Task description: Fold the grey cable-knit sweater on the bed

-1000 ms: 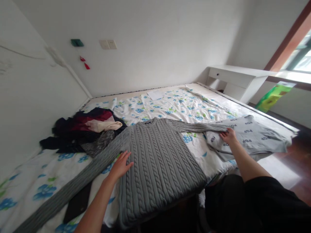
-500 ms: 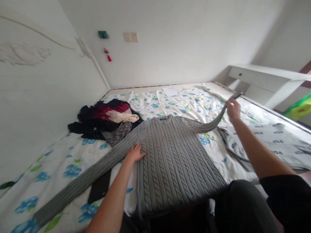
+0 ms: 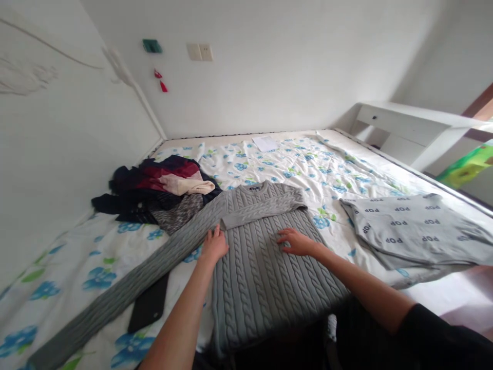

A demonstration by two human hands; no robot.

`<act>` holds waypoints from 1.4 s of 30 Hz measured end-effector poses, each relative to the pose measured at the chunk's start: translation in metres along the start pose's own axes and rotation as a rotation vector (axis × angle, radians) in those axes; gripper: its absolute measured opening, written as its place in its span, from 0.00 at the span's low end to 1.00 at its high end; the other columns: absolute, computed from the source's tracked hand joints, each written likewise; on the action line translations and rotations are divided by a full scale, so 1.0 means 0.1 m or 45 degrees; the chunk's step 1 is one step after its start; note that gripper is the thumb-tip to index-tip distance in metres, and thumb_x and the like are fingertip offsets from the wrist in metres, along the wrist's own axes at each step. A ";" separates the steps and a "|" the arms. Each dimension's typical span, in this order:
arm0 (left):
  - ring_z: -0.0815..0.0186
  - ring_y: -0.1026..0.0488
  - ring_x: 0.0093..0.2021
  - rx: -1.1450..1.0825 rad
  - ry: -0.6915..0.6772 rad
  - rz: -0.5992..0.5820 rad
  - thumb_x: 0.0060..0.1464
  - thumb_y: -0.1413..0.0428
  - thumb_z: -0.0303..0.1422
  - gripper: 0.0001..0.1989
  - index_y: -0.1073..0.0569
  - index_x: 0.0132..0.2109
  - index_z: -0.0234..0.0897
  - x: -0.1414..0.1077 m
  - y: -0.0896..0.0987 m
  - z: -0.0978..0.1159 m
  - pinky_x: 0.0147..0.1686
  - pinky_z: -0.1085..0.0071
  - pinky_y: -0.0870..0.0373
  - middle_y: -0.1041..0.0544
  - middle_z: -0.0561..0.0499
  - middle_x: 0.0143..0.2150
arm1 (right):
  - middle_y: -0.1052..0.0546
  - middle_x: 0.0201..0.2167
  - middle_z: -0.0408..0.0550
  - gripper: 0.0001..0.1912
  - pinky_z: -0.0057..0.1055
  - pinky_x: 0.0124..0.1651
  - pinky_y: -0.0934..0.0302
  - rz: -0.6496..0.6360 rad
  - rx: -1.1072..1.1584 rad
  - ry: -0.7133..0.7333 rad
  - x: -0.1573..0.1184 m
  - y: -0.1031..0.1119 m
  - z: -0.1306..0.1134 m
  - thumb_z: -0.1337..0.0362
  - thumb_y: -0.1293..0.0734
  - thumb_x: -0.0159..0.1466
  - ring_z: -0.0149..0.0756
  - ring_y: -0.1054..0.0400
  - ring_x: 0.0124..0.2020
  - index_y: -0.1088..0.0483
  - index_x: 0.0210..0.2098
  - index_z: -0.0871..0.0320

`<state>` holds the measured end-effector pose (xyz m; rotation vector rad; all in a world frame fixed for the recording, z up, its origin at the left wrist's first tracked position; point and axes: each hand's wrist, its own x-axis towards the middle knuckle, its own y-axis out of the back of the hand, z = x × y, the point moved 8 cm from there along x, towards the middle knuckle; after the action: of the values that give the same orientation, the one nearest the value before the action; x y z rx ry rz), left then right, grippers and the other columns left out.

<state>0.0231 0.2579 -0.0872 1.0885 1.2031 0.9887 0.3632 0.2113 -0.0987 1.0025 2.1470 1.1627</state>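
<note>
A grey cable-knit sweater (image 3: 265, 277) lies spread on the bed with its collar toward the far wall. Its right-side sleeve is folded across the chest, the cuff reaching the left edge of the body. The other sleeve stretches out toward the lower left. My left hand (image 3: 214, 246) rests at the sweater's left edge beside that cuff, fingers extended and lightly touching the knit. Over the middle of the sweater body, just below the folded sleeve, is my right hand (image 3: 297, 241), fingers apart and holding nothing. Whether it touches the knit I cannot tell.
A pile of dark clothes (image 3: 154, 187) sits at the left. A flat black object (image 3: 148, 306) lies partly under the outstretched sleeve. On the right is a grey garment printed with "POP" (image 3: 400, 226). Farther back are a white paper (image 3: 265, 143) and a white desk (image 3: 404, 126).
My right hand has brought the raised sleeve leftward across the sweater's chest and let it go. My left hand has stayed near the sweater's left edge. The view has shifted slightly.
</note>
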 end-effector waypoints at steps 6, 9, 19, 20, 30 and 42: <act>0.41 0.30 0.75 0.026 -0.125 0.034 0.63 0.46 0.26 0.31 0.23 0.72 0.36 -0.10 0.09 0.34 0.72 0.49 0.31 0.53 0.44 0.90 | 0.27 0.76 0.57 0.24 0.50 0.82 0.46 0.363 -0.083 -0.582 -0.32 0.66 1.17 0.66 0.29 0.71 0.56 0.37 0.79 0.17 0.65 0.54; 0.44 0.29 0.73 0.019 -0.159 0.038 0.63 0.47 0.25 0.32 0.23 0.72 0.41 -0.09 0.07 0.40 0.71 0.48 0.31 0.50 0.49 0.90 | 0.33 0.80 0.57 0.32 0.49 0.83 0.49 0.399 -0.105 -0.692 -0.26 0.73 1.43 0.65 0.29 0.71 0.56 0.44 0.83 0.24 0.75 0.51; 0.44 0.29 0.73 0.077 -0.099 0.035 0.65 0.50 0.28 0.40 0.37 0.83 0.33 -0.02 0.04 0.32 0.70 0.54 0.31 0.47 0.43 0.89 | 0.38 0.83 0.59 0.29 0.47 0.82 0.47 0.419 -0.067 -0.739 -0.20 0.75 1.90 0.62 0.33 0.75 0.56 0.39 0.80 0.30 0.74 0.56; 0.44 0.28 0.72 0.074 -0.085 0.046 0.65 0.49 0.28 0.40 0.38 0.83 0.32 -0.02 0.07 0.31 0.69 0.54 0.30 0.47 0.42 0.89 | 0.38 0.83 0.58 0.27 0.46 0.81 0.46 0.432 -0.086 -0.751 -0.21 0.80 1.95 0.63 0.35 0.75 0.56 0.37 0.79 0.28 0.72 0.57; 0.43 0.28 0.72 0.068 -0.056 0.124 0.67 0.48 0.30 0.40 0.39 0.83 0.31 -0.03 0.23 0.28 0.68 0.54 0.27 0.43 0.41 0.88 | 0.36 0.81 0.68 0.17 0.50 0.82 0.48 0.115 -0.148 -0.686 -0.25 0.74 2.03 0.66 0.33 0.75 0.61 0.39 0.81 0.18 0.58 0.64; 0.42 0.24 0.69 0.110 0.088 0.102 0.71 0.48 0.36 0.31 0.27 0.76 0.31 -0.05 0.28 0.20 0.65 0.55 0.24 0.38 0.40 0.85 | 0.32 0.80 0.54 0.17 0.45 0.81 0.43 0.133 -0.105 -0.589 -0.25 0.81 1.93 0.70 0.35 0.74 0.54 0.26 0.72 0.15 0.52 0.58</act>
<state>0.0424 0.2571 -0.0583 1.1865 1.2758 1.0511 0.5441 0.3158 -0.1260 1.2206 1.6883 0.9424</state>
